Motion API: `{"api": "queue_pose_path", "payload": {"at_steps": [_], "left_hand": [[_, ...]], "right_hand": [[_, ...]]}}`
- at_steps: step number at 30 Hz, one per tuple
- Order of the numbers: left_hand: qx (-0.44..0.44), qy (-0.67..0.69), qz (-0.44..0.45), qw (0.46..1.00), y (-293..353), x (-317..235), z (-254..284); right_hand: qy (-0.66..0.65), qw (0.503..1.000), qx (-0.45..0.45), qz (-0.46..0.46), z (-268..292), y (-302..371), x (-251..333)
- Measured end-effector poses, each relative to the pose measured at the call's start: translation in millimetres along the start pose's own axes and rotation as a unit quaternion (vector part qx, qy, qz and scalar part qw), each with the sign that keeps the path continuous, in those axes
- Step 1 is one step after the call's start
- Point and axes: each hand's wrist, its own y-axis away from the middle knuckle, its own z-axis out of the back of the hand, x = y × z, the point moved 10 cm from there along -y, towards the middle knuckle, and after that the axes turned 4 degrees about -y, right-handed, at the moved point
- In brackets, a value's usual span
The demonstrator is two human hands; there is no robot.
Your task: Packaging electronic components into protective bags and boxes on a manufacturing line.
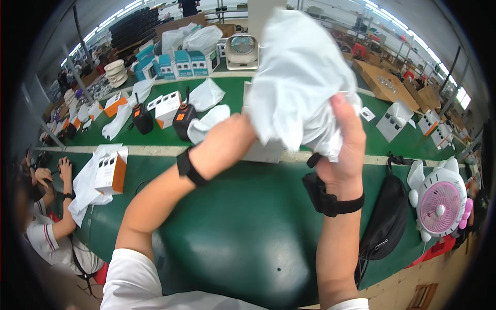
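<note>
A crumpled white bag (305, 77) is raised in front of me above the green table; what is inside it, if anything, is hidden. Its lower right side is gripped by my right hand (346, 142), thumb pressed on the outside. My left hand (225, 147) is closed at the lower left edge of the bag, slightly blurred, with its fingertips turned out of sight. Black straps circle both wrists, and a dark device sits on the right one. Behind the bag, part of a pale box (263, 152) shows at the table's back edge.
Black devices with antennas (142, 119), white-and-orange boxes (168, 109) and white bags (206, 95) lie across the far table. At left, a box (110, 173) rests near a co-worker's hands (64, 168). A black pouch (385, 217) and a pink-and-white fan (439, 204) stand at right.
</note>
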Motion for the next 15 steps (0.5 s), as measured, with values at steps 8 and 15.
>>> {"api": "queue_pose_path", "payload": {"at_steps": [8,15], "left_hand": [[-0.118,0.29,0.082,0.946,100.2,-15.2,20.4],[-0.091,0.179,0.009,0.98,101.7,-28.4,35.8]], "right_hand": [[0.154,0.975,0.077,-0.142,-25.7,33.9,-96.5],[0.498,0.85,0.151,0.077,-25.9,18.7,-44.5]]}}
